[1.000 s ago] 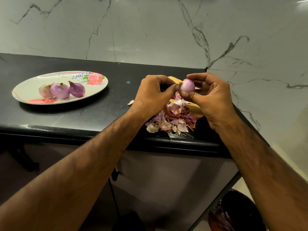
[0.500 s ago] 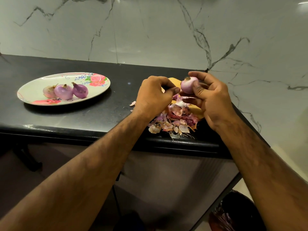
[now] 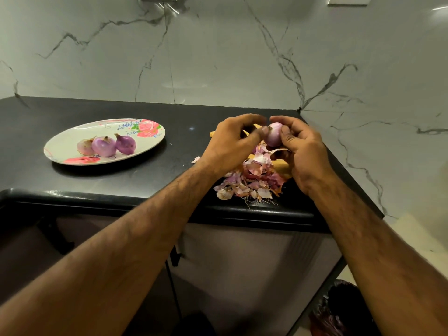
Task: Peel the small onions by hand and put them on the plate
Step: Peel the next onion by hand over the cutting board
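Note:
A small purple onion (image 3: 274, 135) sits between both hands above the counter's right end. My right hand (image 3: 300, 151) grips it with thumb and curled fingers. My left hand (image 3: 230, 144) pinches at the onion's left side with thumb and forefinger. A strip of pale skin hangs below the onion. On the left stands an oval flowered plate (image 3: 72, 141) with three peeled onions (image 3: 105, 146) side by side on it.
A heap of pink and papery onion skins (image 3: 249, 180) lies under my hands near the black counter's front edge (image 3: 97, 197), over something yellow (image 3: 282, 166). Marble wall behind and to the right. A dark bag (image 3: 339, 311) sits on the floor at lower right.
My left hand has come back onto the onion after drawing slightly away. The right hand turned the onion a little in its fingers. The plate and its onions stayed put.

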